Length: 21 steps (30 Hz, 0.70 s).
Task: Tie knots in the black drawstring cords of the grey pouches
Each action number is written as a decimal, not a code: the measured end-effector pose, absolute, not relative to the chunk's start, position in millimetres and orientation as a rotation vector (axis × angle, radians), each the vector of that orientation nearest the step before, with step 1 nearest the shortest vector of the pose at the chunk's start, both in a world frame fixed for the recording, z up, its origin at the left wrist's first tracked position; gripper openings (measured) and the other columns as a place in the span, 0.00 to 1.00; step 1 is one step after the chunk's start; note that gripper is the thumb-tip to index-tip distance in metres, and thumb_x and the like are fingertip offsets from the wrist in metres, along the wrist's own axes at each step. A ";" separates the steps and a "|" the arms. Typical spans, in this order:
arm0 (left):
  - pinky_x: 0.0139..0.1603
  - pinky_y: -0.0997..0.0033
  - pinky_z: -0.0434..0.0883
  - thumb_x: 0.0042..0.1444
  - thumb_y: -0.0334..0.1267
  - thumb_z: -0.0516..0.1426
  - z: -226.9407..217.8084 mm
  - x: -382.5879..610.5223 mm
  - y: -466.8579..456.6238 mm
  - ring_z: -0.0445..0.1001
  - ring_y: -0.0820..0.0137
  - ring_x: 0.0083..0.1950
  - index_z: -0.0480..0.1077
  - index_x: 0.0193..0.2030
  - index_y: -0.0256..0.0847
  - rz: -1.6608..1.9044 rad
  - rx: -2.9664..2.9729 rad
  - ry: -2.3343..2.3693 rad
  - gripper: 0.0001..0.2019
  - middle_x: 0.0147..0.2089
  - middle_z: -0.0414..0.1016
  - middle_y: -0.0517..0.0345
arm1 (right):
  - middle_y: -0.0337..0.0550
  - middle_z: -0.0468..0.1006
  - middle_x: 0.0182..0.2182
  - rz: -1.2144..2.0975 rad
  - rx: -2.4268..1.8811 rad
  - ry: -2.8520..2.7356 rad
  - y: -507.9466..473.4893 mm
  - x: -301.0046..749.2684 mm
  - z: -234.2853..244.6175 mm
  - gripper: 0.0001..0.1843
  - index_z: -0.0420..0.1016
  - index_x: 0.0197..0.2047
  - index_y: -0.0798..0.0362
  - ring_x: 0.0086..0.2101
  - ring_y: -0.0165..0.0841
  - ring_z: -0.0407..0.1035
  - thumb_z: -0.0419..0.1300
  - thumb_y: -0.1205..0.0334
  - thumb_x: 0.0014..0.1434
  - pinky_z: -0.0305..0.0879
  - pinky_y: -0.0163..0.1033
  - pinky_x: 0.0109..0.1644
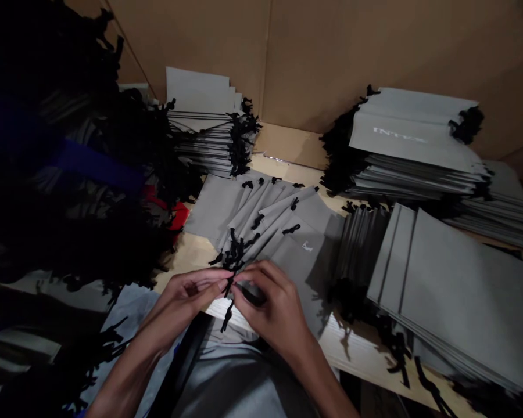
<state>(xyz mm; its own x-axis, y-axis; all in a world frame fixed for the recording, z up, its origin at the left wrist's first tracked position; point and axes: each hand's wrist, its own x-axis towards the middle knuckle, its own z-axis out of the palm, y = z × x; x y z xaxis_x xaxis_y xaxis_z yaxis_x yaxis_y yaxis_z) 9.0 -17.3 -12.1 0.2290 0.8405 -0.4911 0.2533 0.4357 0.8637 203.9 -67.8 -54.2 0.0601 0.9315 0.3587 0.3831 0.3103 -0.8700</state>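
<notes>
Left hand [186,297] and right hand [265,305] low at centre, both curled nearly closed, fingertips close together and pinched on black cords [228,288] at the mouth of a gray pouch [248,328]. Most of that pouch hidden behind the fingers and in shadow, its exact shape impossible to tell; the exact grip of each finger likewise beyond telling. Just past the fingertips, a fan of gray pouches [279,223] on a pale wooden table [353,348], all overlapping, their knotted cord ends bunched toward the hands, a small white logo [307,247] on the nearest one. Behind the fan, a squared stack [200,110] of pouches close to a cardboard wall [375,58], black cords spilling off its right end. Farther right, a taller stack [409,136] with a pale logo on top, a lower stack [488,215] just behind it, and a broad stack [453,290] at front right, cords trailing over the table edge. Left of the hands, a big heap [70,174] of dark cords and pouches in deep shadow, with a blue strap [96,165] and a red cloth [174,215] at its edge. Below the hands, gray trousers [239,383] over the lap.
</notes>
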 end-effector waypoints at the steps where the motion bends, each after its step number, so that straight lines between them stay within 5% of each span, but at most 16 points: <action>1: 0.50 0.66 0.83 0.55 0.53 0.74 -11.1 9.1 -17.4 0.88 0.57 0.48 0.90 0.48 0.45 0.532 1.116 1.334 0.18 0.44 0.92 0.50 | 0.44 0.82 0.41 0.650 -1.259 -1.521 -68.1 203.9 -53.7 0.08 0.82 0.48 0.48 0.43 0.38 0.78 0.67 0.67 0.68 0.77 0.42 0.47; 7: 0.52 0.64 0.83 0.55 0.52 0.74 -18.3 7.5 -20.1 0.89 0.55 0.49 0.89 0.48 0.44 0.548 1.148 1.320 0.18 0.44 0.92 0.49 | 0.44 0.83 0.42 0.657 -1.267 -1.580 -68.4 206.6 -50.5 0.08 0.82 0.48 0.48 0.44 0.38 0.79 0.67 0.68 0.68 0.77 0.42 0.49; 21: 0.38 0.71 0.83 0.54 0.45 0.71 -25.3 13.9 -22.9 0.90 0.59 0.38 0.89 0.36 0.44 0.602 1.352 1.386 0.09 0.37 0.92 0.52 | 0.46 0.83 0.42 0.506 -1.310 -2.000 -62.0 220.7 -36.2 0.04 0.78 0.47 0.51 0.42 0.38 0.79 0.62 0.65 0.71 0.74 0.40 0.42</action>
